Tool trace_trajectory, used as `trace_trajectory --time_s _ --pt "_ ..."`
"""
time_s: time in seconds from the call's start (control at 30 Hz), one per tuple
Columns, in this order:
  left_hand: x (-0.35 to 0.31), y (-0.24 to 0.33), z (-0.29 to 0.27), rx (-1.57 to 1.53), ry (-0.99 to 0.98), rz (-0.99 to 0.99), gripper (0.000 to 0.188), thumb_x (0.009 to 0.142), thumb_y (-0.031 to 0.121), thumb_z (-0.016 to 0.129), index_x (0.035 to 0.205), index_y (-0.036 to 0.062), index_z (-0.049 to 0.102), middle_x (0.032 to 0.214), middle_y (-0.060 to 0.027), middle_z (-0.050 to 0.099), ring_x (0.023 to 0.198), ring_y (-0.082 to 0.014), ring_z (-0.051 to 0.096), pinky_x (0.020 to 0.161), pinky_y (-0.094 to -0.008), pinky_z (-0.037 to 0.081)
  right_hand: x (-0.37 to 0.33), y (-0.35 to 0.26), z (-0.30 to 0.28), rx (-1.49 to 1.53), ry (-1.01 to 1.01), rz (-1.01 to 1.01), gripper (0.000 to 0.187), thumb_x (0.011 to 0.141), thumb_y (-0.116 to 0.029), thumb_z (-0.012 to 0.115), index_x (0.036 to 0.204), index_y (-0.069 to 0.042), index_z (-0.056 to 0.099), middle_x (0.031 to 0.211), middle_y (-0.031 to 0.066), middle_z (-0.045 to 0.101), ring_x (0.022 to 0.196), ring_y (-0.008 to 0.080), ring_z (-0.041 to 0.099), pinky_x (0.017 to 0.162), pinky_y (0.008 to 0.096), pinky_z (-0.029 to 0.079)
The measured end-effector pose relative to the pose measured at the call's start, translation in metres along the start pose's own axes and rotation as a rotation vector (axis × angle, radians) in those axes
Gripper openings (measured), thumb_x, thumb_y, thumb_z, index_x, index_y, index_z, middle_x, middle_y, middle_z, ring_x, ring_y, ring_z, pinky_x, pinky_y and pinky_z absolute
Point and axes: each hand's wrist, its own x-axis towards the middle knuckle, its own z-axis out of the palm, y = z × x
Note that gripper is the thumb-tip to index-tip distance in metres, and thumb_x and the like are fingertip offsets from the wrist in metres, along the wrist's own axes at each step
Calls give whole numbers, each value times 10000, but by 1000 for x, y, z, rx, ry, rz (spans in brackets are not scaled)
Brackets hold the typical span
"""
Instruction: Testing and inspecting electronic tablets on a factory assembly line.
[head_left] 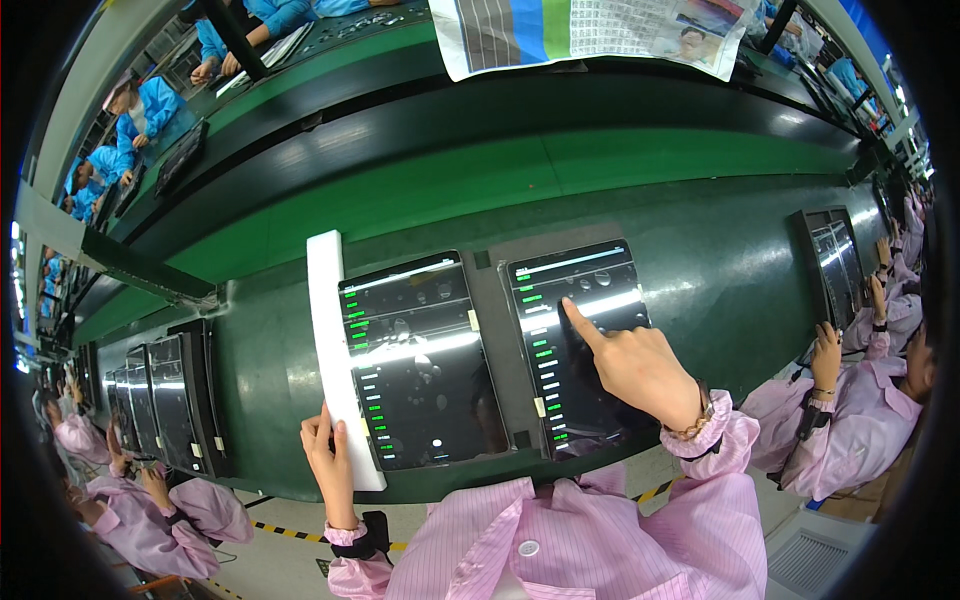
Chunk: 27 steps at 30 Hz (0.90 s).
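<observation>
Green bench [260,400]: right hand [640,365] over right tablet [580,390], text [546,364] green and white

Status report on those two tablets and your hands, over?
Left hand at white strip, beside left tablet. Right hand, index finger extended over right tablet. Both tablets lit, glare across them.

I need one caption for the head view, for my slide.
Right hand pointing at one lit tablet, left hand at a white strip beside another tablet, on a green worktable.
</observation>
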Motion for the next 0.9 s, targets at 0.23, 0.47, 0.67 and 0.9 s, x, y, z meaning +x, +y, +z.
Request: trace_trajectory --time_s 0.23,0.47,0.67,0.9 --pt "0 1 0 -5 -4 -3 349 907 127 551 1238 14 564 967 -111 520 914 -231 484 839 -328 394 4 -6 6 -22 -62 -1 729 678 -34 556 1385 -12 381 490 103 550 426 272 561 444 379 443" --pt "0 1 0 38 24 61 365 888 128 576 1237 21 569 948 -109 515 903 -246 493 830 -342 391 -25 9 2 62 279 320 539 864 -137 571 1358 -29 384 907 172 583 806 331 594 674 416 482" --pt "1 13 -8 46 2 74 383 897 123 546 1265 16 538 1016 -140 530 943 -283 505 853 -362 393 -65 14 28 373 315 544 332 911 -181 555 1161 36 529 941 178 560 790 321 570 718 386 460" --pt "-34 92 -25 -103 -126 200 340 867 92 544 1199 23 545 1095 -127 589 1005 -297 530 889 -373 402 -73 50 43 842 211 631 261 923 -217 548 1039 16 562 915 99 569 791 184 572 641 317 487"
